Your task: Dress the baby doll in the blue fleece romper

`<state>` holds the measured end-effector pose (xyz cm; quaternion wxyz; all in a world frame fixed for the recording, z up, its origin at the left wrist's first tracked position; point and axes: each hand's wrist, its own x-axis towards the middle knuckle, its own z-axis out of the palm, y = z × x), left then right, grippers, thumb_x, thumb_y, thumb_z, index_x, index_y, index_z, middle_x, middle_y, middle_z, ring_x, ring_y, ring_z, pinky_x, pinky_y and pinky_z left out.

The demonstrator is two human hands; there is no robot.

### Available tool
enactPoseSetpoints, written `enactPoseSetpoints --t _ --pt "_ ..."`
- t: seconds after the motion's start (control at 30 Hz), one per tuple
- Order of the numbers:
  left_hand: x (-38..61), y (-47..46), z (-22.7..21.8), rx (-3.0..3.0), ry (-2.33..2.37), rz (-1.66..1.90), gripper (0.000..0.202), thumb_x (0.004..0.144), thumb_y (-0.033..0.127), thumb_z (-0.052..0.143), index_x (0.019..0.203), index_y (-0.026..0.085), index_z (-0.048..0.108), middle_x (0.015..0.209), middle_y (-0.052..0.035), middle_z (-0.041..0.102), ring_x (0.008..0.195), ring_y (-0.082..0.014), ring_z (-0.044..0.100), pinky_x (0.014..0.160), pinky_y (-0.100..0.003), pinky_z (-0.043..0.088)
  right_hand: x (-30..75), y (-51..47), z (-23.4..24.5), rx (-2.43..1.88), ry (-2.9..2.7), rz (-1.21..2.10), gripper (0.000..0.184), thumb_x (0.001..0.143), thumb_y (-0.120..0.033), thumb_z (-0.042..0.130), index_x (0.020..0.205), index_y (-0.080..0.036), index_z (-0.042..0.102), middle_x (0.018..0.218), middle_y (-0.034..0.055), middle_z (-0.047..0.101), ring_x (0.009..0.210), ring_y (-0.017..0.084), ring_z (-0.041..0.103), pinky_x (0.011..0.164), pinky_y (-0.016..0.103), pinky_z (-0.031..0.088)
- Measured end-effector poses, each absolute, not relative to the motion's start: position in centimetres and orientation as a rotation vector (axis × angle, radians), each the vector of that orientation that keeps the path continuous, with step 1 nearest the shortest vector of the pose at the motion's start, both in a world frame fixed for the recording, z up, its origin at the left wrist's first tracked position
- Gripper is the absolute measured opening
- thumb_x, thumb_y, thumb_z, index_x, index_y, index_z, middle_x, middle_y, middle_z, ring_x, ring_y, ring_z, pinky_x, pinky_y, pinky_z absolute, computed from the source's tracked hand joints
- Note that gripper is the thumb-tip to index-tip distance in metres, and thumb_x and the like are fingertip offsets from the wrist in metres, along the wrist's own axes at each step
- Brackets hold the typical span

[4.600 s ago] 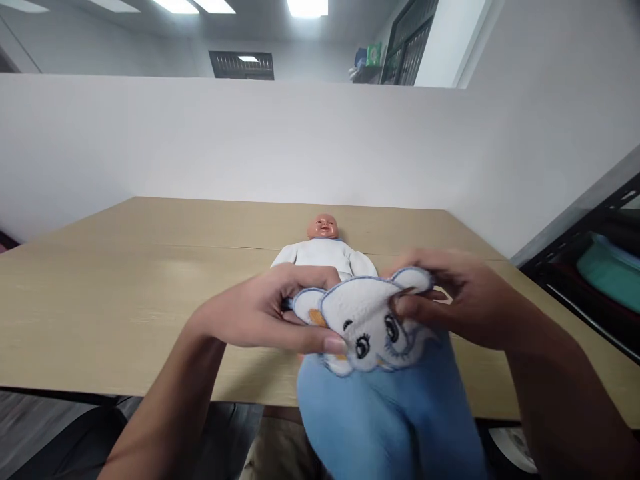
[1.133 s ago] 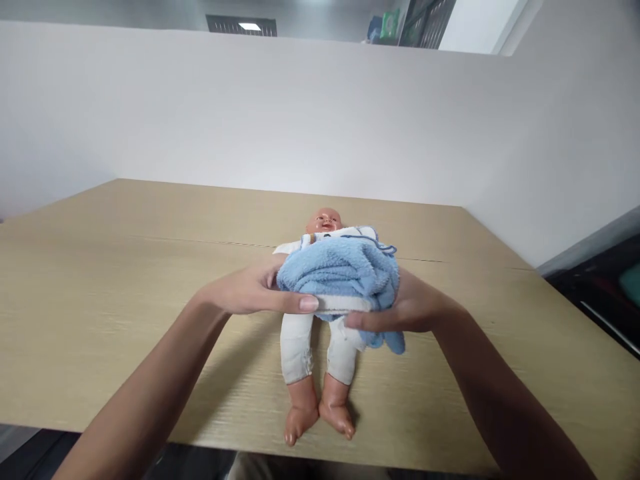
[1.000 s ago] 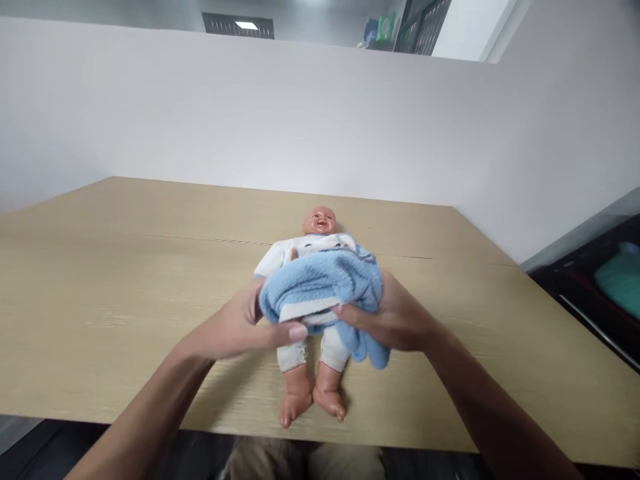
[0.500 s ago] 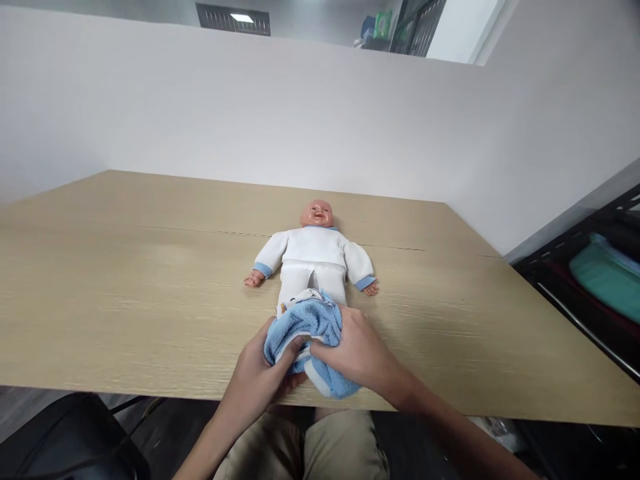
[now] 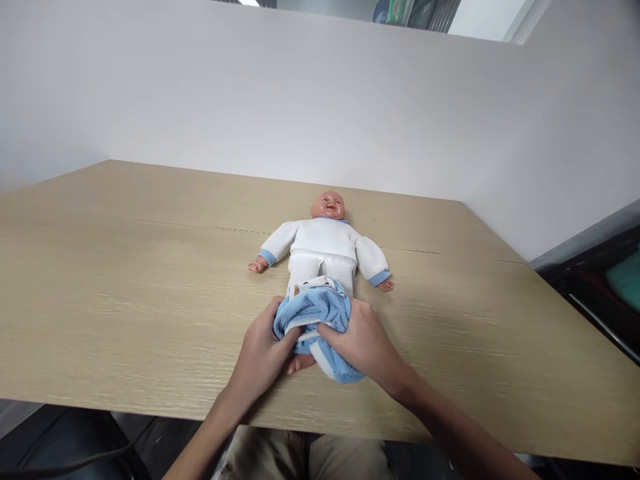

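Observation:
A baby doll [image 5: 324, 237] in white clothes with blue cuffs lies on its back on the table, head toward the wall and arms spread. Over its lower legs is a bunched blue terry-cloth garment [image 5: 315, 307] with white trim and a small print at its upper edge. My left hand [image 5: 260, 347] grips the garment's left side, thumb on top. On the other side my right hand [image 5: 367, 340] pinches it, its thumb close to the left one. One bare foot [image 5: 300, 363] of the doll shows below the cloth; the other is hidden.
The wide wooden table [image 5: 150, 307] ends in front of my lap. A pale wall [image 5: 300, 100] stands behind it. At the right is a dark rack [image 5: 590, 293] with green cloth on it. A dark chair-like object [image 5: 70, 440] is below the table at the left.
Both hands and the garment are slightly farther up the doll's legs, away from the table's front edge. More of the doll's foot shows. The camera view has tilted down a little.

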<state>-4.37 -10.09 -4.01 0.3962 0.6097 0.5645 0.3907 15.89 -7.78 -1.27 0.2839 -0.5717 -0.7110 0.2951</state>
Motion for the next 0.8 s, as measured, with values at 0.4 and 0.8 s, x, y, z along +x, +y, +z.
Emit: enactPoseSetpoints --t 0.4,0.8 --pt "-5.8 -15.3 -2.0 1.47 1.456 0.81 0.022 0.097 0.038 0.063 0.114 0.024 0.061 0.105 -0.0028 0.074 0.108 -0.03 0.068 0.096 -0.039 0.046 15.4 -10.6 3.8 -1.47 -2.134 0.944 0.006 0.083 -0.029 0.07 0.085 -0.023 0.071 0.089 0.0025 0.079 0.079 0.021 0.071 0.073 0.032 0.047" --pt "-6.1 -15.7 -5.9 1.73 1.533 0.733 0.025 0.101 0.037 0.054 0.119 0.023 0.066 0.127 -0.0112 0.07 0.127 -0.0378 0.057 0.109 -0.052 0.036 14.1 -11.2 0.9 -1.587 -2.348 0.724 0.043 0.09 -0.038 0.067 0.128 -0.02 0.063 0.117 0.015 0.079 0.107 0.039 0.075 0.087 0.046 0.053"
